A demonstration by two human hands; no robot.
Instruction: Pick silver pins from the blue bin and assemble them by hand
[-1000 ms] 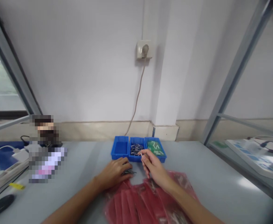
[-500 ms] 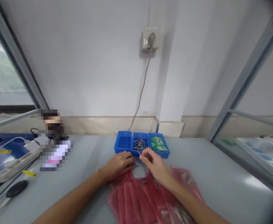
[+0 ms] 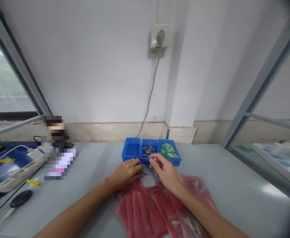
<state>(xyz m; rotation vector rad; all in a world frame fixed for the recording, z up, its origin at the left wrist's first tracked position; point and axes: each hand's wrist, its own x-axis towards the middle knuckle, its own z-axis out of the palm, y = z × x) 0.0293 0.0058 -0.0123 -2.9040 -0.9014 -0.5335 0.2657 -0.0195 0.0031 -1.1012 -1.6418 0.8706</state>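
My left hand rests on the table in front of the blue bins, its fingers curled over several thin metal fasteners whose ends stick out to the right. My right hand reaches over the front edge of the middle blue bin, thumb and index finger slightly apart; nothing shows between them. Inside that bin lies a heap of similar shiny fasteners, too small to tell screws from rivets. Below both hands, red translucent plastic bags overlap, some with small items inside.
The left blue bin has a bare floor; the right blue bin holds green-and-white packets. On the left lie a blurred-out phone, a black round charger and a power strip. Metal frame posts stand either side.
My right hand has moved slightly up to the middle bin, and the fastener seen at its fingertips no longer shows. My left hand stays in place. The view has shifted slightly.
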